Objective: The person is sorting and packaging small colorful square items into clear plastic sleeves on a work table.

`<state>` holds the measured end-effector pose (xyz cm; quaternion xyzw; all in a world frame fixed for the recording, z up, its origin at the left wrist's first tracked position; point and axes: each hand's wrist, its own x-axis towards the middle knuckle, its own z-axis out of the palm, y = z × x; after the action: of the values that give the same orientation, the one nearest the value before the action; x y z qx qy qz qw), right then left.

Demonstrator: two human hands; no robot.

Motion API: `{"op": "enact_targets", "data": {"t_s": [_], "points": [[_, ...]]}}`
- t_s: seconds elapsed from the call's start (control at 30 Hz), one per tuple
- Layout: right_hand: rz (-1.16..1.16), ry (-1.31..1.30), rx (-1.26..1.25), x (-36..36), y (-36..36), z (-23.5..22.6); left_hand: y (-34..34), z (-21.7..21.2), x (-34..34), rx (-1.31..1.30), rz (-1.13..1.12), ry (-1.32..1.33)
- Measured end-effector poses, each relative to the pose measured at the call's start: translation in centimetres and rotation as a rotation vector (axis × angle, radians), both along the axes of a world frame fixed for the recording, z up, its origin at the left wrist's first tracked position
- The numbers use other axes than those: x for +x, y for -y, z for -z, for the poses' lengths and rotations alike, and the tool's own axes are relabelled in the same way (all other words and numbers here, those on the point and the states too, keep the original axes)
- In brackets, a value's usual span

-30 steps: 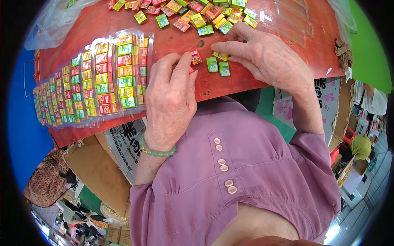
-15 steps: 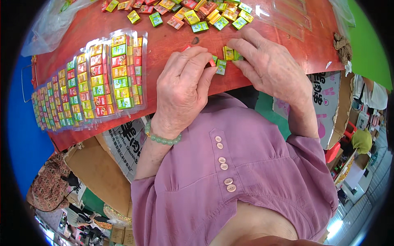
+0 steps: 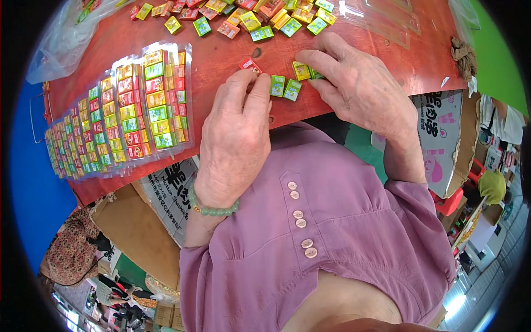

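My left hand (image 3: pixel 237 133), with a green bead bracelet on its wrist, has its fingers drawn together at a small red box (image 3: pixel 250 65) on the red table. The fingertips partly cover that box. Just right of them, two small green boxes (image 3: pixel 285 88) lie side by side. My right hand (image 3: pixel 365 91) curls its thumb and forefinger around a small yellow box (image 3: pixel 301 70). Beside it a green box (image 3: pixel 316 74) shows only in part, under the fingers.
A heap of small coloured boxes (image 3: pixel 260 19) covers the table's far middle. Clear plastic trays (image 3: pixel 130 110) filled with such boxes overlap at the left. Transparent trays (image 3: pixel 381 22), a plastic bag (image 3: pixel 66 41) and a crumpled brown cloth (image 3: pixel 463 58) lie farther out. Cardboard boxes (image 3: pixel 135 221) stand below the near edge.
My left hand has moved left, away from the green boxes, which now show more fully as a pair. My right hand has shifted slightly left with the yellow box.
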<state>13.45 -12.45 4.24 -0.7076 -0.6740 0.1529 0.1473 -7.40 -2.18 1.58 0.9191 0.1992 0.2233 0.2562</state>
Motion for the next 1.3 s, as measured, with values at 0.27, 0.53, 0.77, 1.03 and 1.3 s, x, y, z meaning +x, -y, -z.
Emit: {"op": "enact_targets", "data": {"t_s": [0.27, 0.53, 0.77, 1.03, 1.3], "points": [[0.001, 0.001, 0.017, -0.2, 0.3, 0.0, -0.2, -1.0, 0.6, -0.041, 0.026, -0.03], [-0.01, -0.012, 0.045, 0.0, 0.5, 0.4, -0.2, -0.4, 0.6, -0.014, 0.039, -0.036], [-0.001, -0.056, 0.038, 0.1, 0.8, 0.5, 0.2, 0.3, -1.7, -0.065, -0.053, 0.015], [0.005, -0.083, 0.061, 0.1, 0.9, 0.7, 0.2, 1.5, -1.7, -0.011, -0.294, 0.112], [0.007, -0.103, 0.082, 0.0, 0.9, 1.0, 0.3, 1.2, -1.3, 0.076, -0.287, 0.065]]}}
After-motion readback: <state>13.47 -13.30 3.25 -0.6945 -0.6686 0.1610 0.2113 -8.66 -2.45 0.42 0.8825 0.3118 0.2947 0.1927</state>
